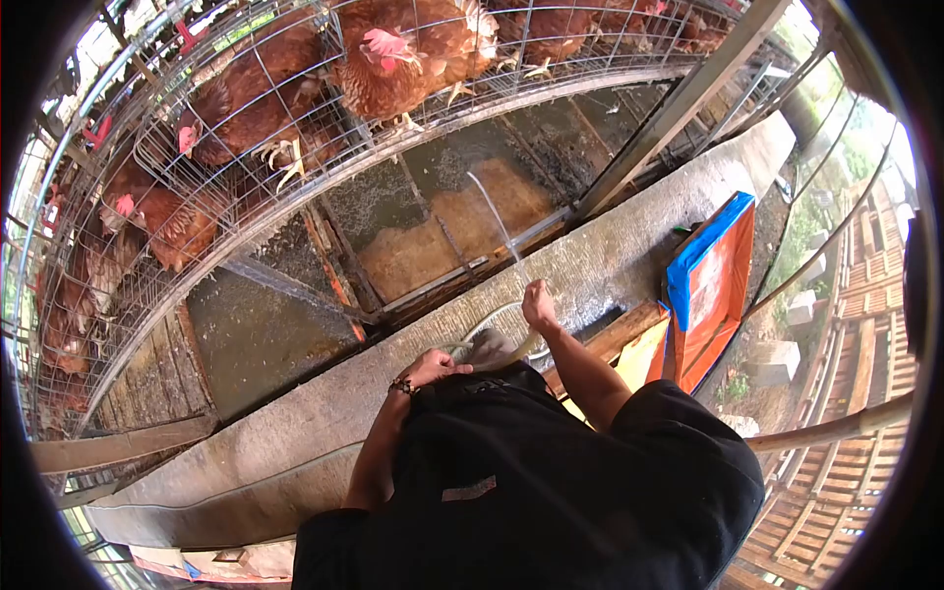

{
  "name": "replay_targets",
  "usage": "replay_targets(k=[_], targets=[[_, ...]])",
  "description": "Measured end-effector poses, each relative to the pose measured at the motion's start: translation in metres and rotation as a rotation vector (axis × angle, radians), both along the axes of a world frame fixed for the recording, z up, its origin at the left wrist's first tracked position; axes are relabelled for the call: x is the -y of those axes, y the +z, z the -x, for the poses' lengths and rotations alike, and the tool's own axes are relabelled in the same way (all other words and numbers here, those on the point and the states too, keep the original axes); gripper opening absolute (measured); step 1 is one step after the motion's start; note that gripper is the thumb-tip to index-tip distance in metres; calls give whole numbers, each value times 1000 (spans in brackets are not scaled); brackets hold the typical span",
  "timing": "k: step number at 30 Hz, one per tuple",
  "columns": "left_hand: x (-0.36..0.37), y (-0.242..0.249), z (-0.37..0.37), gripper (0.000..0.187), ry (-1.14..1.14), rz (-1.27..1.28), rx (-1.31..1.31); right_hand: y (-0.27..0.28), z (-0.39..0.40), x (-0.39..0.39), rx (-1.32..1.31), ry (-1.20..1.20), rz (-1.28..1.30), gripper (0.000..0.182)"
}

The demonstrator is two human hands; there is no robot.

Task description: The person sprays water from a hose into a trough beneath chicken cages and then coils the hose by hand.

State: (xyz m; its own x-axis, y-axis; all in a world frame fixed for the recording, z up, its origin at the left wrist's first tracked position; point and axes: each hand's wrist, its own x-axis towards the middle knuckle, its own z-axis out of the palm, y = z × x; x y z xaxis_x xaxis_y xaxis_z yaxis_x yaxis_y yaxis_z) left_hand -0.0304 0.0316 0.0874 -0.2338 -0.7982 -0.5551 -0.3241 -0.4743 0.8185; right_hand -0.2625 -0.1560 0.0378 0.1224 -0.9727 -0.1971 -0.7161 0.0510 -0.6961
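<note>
My right hand (538, 305) is closed in a fist around the end of a pale hose (534, 342). A thin jet of water (494, 211) shoots forward from it over the walkway edge into the murky trough (413, 221) below the cages. The hose loops back toward my left hand (430, 367), whose fingers are closed around it near my waist. Right beside the left fingers is a grey, soft-looking piece (489, 349), partly hidden by my black shirt.
Brown hens (379, 74) stand in wire cages (265, 182) above the wood-divided troughs. A concrete walkway (285, 418) runs between me and them. At my right is a box lined with orange and blue sheeting (710, 280). A slanting post (678, 103) rises ahead; bamboo slats (855, 413) lie far right.
</note>
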Motion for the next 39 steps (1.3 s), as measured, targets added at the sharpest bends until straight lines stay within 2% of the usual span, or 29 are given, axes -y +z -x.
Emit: replay_targets(k=[14,17,26,32,39], targets=[[0,2,-2,58,-3,-4,22,21,-9,4,9,17,6,20],[0,0,-3,59,1,-2,13,15,-10,6,73,30,64,20],[1,1,-4,57,-2,-27,16,-1,-2,4,-31,11,12,20],[1,4,-2,57,6,-22,11,-22,7,3,4,-10,13,21],[1,-4,0,58,-15,0,21,-5,5,-2,22,3,-11,23]])
